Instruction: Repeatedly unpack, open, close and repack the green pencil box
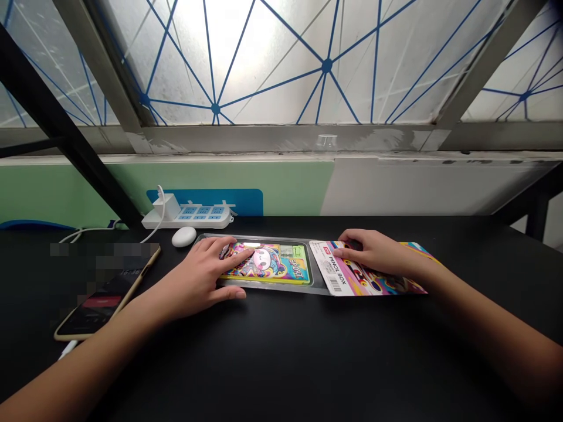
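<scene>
A colourful printed pencil box with the word SPORT and a cartoon panda-like face lies in a transparent plastic blister tray. My left hand spans the tray's left part, fingertips on the box and thumb near the tray's front edge. Against the tray's right end lies a printed card sleeve marked PENCIL BOX, with a barcode. My right hand sits on that sleeve, fingers curved over its far edge. Nothing shows under either palm.
All this lies on a black tabletop. Behind it stand a white power strip with a plugged-in charger and a white rounded case. A smartphone in a gold-edged case lies at the left, partly blurred. Cables run along the back.
</scene>
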Motion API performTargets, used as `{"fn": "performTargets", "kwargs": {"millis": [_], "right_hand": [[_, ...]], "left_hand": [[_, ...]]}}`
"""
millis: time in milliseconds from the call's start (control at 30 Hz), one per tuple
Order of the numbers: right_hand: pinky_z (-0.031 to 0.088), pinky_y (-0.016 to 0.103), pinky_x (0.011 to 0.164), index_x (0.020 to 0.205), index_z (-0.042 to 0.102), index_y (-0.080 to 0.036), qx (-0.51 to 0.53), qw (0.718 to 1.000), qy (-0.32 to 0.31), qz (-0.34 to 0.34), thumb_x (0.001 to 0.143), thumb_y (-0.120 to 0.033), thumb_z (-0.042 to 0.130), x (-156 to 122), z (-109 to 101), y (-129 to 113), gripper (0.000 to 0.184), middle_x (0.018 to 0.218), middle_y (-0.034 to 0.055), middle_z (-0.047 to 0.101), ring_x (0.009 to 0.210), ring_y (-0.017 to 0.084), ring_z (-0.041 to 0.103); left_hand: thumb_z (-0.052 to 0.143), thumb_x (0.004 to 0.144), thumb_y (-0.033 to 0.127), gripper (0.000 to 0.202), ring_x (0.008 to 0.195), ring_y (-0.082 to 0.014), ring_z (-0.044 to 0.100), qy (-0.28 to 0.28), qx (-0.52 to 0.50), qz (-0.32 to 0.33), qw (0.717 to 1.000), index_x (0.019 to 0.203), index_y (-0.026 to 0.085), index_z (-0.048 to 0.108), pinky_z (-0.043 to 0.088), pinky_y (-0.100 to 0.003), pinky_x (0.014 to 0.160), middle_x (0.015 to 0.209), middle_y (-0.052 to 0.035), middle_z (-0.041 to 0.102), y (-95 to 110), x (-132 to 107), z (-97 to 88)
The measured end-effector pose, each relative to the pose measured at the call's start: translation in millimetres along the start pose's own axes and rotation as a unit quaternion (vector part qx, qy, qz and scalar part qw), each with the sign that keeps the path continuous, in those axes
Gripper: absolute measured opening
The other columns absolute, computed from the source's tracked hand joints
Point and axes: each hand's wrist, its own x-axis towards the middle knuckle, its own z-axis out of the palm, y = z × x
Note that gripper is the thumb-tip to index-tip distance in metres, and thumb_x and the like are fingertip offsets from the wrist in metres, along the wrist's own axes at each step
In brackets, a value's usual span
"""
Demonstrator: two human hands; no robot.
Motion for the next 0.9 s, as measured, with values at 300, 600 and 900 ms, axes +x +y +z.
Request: {"fn": "performTargets", "kwargs": {"millis": [300,600,900], "right_hand": [[0.041,0.032,0.061,0.086,0.065,-0.025,0.026,0.999,0.023,0.03,0.08,-0.071,0.066,2,3,-4,0.046,0.082,0.0023,0.069,0.072,0.021,0.06],[0.037,0.031,0.056,0.085,0.064,-0.025,0.033,0.997,0.059,0.033,0.081,-0.074,0.064,-3,8,-19,0.049,0.077,0.0023,0.067,0.068,0.021,0.058],[0.041,0.033,0.058,0.083,0.062,-0.025,0.073,0.994,0.048,0.06,0.081,-0.072,0.063,-6,25,-41,0.047,0.079,0.0035,0.071,0.069,0.022,0.061]], "left_hand": [[0.055,0.093,0.07,0.07,0.139,-0.0418,0.041,0.0,-0.008,0.008,1.0,0.155,0.039,0.045,0.04,-0.062,0.111,0.154,-0.0149,0.045,-1,3,-2.6],[0.056,0.095,0.066,0.067,0.137,-0.0403,0.042,0.007,-0.003,-0.003,1.0,0.156,0.042,0.043,0.039,-0.061,0.113,0.153,-0.0127,0.045,2,2,0.1],[0.054,0.093,0.071,0.069,0.131,-0.041,0.045,0.025,0.008,0.001,1.0,0.154,0.04,0.047,0.039,-0.063,0.11,0.148,-0.014,0.049,23,3,5.7]]}}
